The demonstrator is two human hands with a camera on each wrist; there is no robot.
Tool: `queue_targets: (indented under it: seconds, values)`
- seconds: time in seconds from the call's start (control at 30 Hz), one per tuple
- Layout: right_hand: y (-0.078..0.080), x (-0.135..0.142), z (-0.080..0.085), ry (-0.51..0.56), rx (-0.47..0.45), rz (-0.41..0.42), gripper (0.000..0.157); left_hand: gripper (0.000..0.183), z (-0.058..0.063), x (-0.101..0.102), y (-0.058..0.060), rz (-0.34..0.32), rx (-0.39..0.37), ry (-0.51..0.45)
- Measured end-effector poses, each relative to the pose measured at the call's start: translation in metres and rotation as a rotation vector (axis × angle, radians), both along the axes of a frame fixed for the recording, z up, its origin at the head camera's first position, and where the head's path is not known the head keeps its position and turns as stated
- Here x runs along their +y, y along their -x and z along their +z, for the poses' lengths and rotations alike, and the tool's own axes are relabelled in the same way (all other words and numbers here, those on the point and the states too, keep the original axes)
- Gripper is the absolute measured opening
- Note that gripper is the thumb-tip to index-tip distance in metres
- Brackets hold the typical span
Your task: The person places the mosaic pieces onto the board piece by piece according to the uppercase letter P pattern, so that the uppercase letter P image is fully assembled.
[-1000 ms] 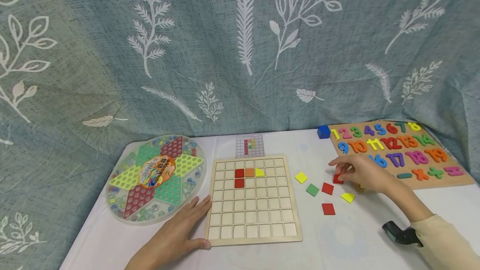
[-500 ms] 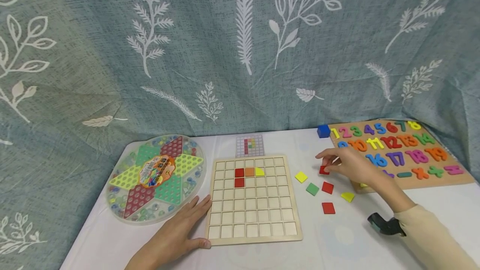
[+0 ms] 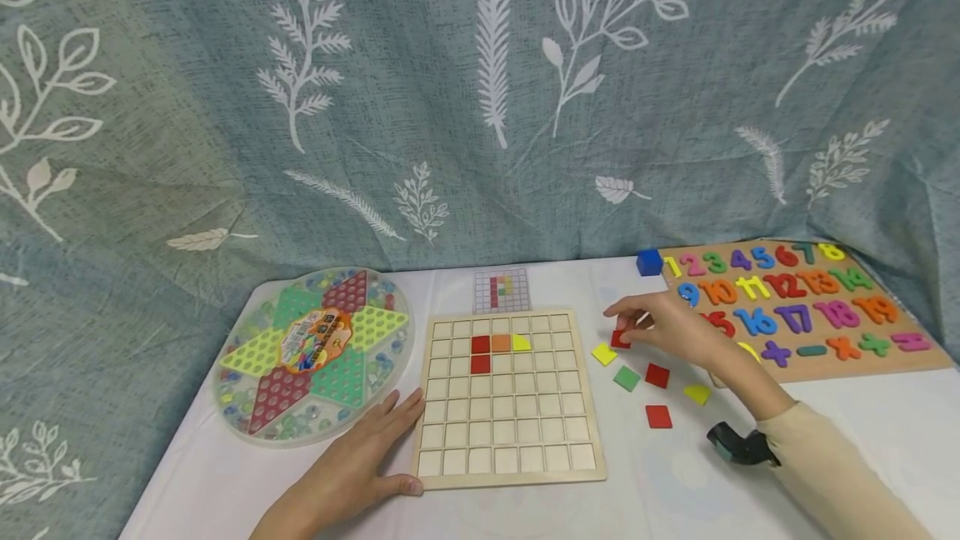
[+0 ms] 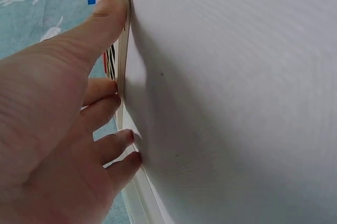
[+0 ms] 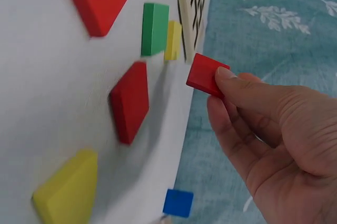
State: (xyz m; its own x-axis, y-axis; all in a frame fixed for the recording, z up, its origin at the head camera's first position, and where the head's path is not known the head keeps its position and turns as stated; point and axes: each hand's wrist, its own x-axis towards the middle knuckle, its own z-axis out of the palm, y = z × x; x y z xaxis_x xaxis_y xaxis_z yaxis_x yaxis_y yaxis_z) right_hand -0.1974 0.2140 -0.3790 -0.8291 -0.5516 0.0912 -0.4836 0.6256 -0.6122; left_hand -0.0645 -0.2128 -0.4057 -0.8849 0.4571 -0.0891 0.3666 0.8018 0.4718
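Note:
Between thumb and fingers, my right hand [image 3: 667,327] pinches a red square tile [image 5: 205,74], held above the table right of the wooden grid board [image 3: 506,477]. My left hand [image 3: 352,469] rests at the board's left edge, its thumb and fingers touching the frame. Two red tiles [image 3: 480,365], an orange tile [image 3: 501,343] and a yellow quarter-round tile [image 3: 521,342] sit in the board's cells. Loose on the table lie a yellow square tile [image 3: 604,354], a green tile [image 3: 626,378], a red tile [image 3: 657,376], another red tile [image 3: 659,417] and a yellow rounded tile [image 3: 697,394].
A small printed pattern card [image 3: 501,291] lies behind the board. At left is a round Chinese checkers set [image 3: 315,357] with marbles. A number board [image 3: 817,369] and a blue cube [image 3: 649,262] stand at right, with a curtain [image 3: 420,107] behind.
My right hand has carried the red tile leftward from beside the number board, toward the grid board. My left hand stays at the board's edge.

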Motion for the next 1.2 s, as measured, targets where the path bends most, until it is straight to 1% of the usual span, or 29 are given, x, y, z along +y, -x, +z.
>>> queue_targets:
  seconds: [0.17, 0.43, 0.73, 0.9, 1.07, 1.2]
  values:
    - [0.002, -0.011, -0.001, 0.002, 0.026, 0.021, 0.029, 0.097, 0.0, 0.0, 0.0, -0.004, 0.004, 0.0]
    - [0.006, -0.035, 0.0, 0.055, -0.016, 0.093, 0.029, 0.097, 0.0, 0.0, 0.0, -0.01, 0.016, 0.002]
    - [0.008, -0.064, 0.005, 0.075, -0.01, 0.153, 0.031, 0.096, 0.001, -0.001, 0.0, -0.026, 0.016, 0.016]
    - [0.006, -0.081, 0.006, 0.081, -0.047, 0.175, 0.032, 0.095, 0.001, -0.002, 0.0, -0.038, 0.012, 0.018]
    - [0.002, -0.097, 0.003, 0.082, -0.064, 0.193, 0.03, 0.096, 0.002, -0.001, 0.001, -0.035, 0.005, 0.018]
    - [-0.001, -0.107, 0.001, 0.102, -0.084, 0.224, 0.03, 0.096, 0.001, -0.001, 0.001, -0.031, 0.004, 0.019]
